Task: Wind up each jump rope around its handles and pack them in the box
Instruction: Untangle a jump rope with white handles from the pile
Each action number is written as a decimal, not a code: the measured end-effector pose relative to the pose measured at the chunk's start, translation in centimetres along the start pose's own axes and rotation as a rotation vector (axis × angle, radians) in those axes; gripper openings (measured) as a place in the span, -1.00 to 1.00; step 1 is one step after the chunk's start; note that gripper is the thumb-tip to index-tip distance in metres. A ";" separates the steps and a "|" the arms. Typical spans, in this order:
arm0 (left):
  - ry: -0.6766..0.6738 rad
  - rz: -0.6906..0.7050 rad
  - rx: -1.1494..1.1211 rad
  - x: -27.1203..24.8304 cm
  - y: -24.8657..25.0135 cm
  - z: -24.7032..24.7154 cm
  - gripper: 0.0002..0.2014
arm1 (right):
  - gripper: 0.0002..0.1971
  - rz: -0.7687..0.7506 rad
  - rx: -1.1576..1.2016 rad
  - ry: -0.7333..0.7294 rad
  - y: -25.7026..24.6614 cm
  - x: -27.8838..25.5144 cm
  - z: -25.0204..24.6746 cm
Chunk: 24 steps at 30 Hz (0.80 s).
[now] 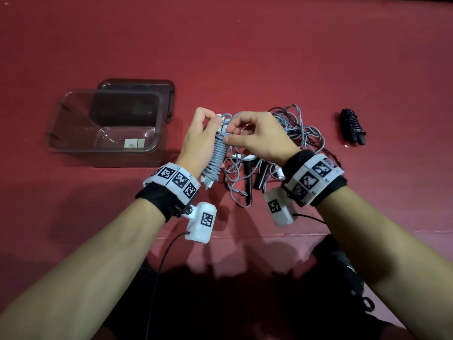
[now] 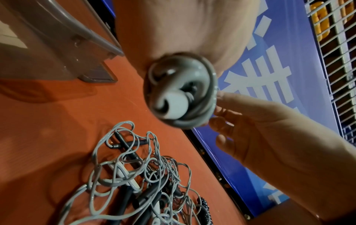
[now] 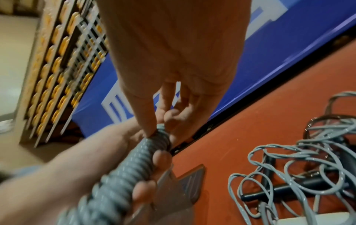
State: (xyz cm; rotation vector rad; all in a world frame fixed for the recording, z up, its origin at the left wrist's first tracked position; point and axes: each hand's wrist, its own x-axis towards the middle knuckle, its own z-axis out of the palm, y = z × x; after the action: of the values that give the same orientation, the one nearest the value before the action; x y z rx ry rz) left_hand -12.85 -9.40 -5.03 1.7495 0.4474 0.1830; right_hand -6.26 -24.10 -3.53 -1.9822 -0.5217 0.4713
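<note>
Head view showed the left hand (image 1: 196,141) gripping a grey wound rope (image 1: 215,153) at centre while the right hand (image 1: 257,136) pinched its top coil; loose ropes (image 1: 282,148) tangled behind, the open box (image 1: 105,123) at ten o'clock, a black wound rope (image 1: 353,127) at two o'clock on the worktop (image 1: 245,57).

The left hand (image 1: 198,138) holds a grey wound jump rope (image 1: 215,153) upright; the right hand (image 1: 257,138) pinches its top coils. Tangled ropes (image 1: 289,133) lie behind, a black wound rope (image 1: 353,127) right, the open clear box (image 1: 73,143) left, on the red table (image 1: 245,57).
</note>
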 end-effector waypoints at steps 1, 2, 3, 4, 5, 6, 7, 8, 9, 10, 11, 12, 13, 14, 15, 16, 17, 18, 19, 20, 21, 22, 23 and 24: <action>-0.038 -0.021 -0.062 0.0 0.1 0.1 -0.88 | -0.86 0.032 0.076 -0.043 -0.1 -0.1 -0.5; -0.075 -0.038 -0.115 0.0 0.3 0.2 -0.88 | -0.88 0.044 0.141 -0.066 -0.1 -0.2 -1.0; -0.099 -0.050 -0.153 0.0 0.4 0.3 -0.88 | -0.88 0.031 0.171 -0.058 -0.1 -0.3 -1.4; -0.114 -0.064 -0.194 0.0 0.7 0.4 -0.88 | -0.87 -0.007 0.162 -0.024 0.0 -0.3 -1.8; -0.118 -0.079 -0.242 0.1 0.9 0.5 -0.88 | -0.85 -0.063 0.115 0.025 0.2 -0.4 -2.1; -0.116 -0.094 -0.284 0.2 1.2 0.6 -0.87 | -0.84 -0.124 0.051 0.074 0.5 -0.4 -2.2; -0.112 -0.100 -0.313 0.3 1.3 0.7 -0.87 | -0.84 -0.181 -0.010 0.111 0.7 -0.5 -2.2; -0.109 -0.103 -0.329 0.4 1.4 0.6 -0.86 | -0.83 -0.222 -0.058 0.135 0.9 -0.6 -2.1; -0.111 -0.105 -0.338 0.5 1.5 0.6 -0.86 | -0.82 -0.246 -0.084 0.151 1.0 -0.6 -1.9; -0.116 -0.109 -0.343 0.5 1.6 0.5 -0.86 | -0.81 -0.260 -0.100 0.162 1.2 -0.7 -1.8; -0.125 -0.113 -0.348 0.5 1.6 0.5 -0.87 | -0.80 -0.278 -0.123 0.168 1.2 -0.7 -1.7; -0.141 -0.116 -0.350 0.5 1.5 0.4 -0.87 | -0.80 -0.311 -0.164 0.175 1.2 -0.8 -1.6; -0.158 -0.117 -0.345 0.5 1.4 0.4 -0.87 | -0.81 -0.351 -0.220 0.175 1.3 -0.8 -1.6; -0.172 -0.116 -0.335 0.4 1.3 0.4 -0.87 | -0.82 -0.391 -0.273 0.164 1.3 -0.8 -1.6; -0.179 -0.115 -0.325 0.3 1.1 0.4 -0.87 | -0.82 -0.410 -0.302 0.142 1.3 -0.8 -1.7; -0.179 -0.116 -0.318 0.2 1.0 0.4 -0.87 | -0.83 -0.404 -0.303 0.117 1.4 -0.7 -1.8; -0.176 -0.119 -0.311 0.1 0.9 0.4 -0.87 | -0.84 -0.378 -0.274 0.093 1.4 -0.6 -2.0; -0.175 -0.120 -0.298 0.1 0.8 0.3 -0.86 | -0.85 -0.340 -0.232 0.074 1.4 -0.5 -2.3; -0.176 -0.116 -0.280 0.1 0.7 0.3 -0.86 | -0.85 -0.296 -0.175 0.056 1.2 -0.5 -2.4; -0.181 -0.108 -0.263 0.1 0.7 0.3 -0.86 | -0.85 -0.244 -0.102 0.039 1.0 -0.6 -2.5; -0.185 -0.097 -0.247 0.1 0.8 0.3 -0.86 | -0.85 -0.184 -0.014 0.021 0.9 -0.7 -2.6; -0.187 -0.091 -0.229 0.1 0.9 0.2 -0.85 | -0.87 -0.117 0.082 0.003 0.7 -0.9 -2.5; -0.186 -0.091 -0.209 0.0 1.0 0.3 -0.86 | -0.90 -0.046 0.168 -0.016 0.6 -1.1 -2.4; -0.185 -0.097 -0.192 0.0 1.2 0.4 -0.86 | -0.95 0.006 0.212 -0.030 0.5 -1.2 -2.2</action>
State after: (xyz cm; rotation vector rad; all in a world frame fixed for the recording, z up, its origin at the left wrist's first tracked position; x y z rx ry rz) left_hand -12.49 -9.99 -3.93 1.5364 0.3660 -0.0055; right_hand -6.05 -26.57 -2.91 -1.7762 -0.4651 0.5381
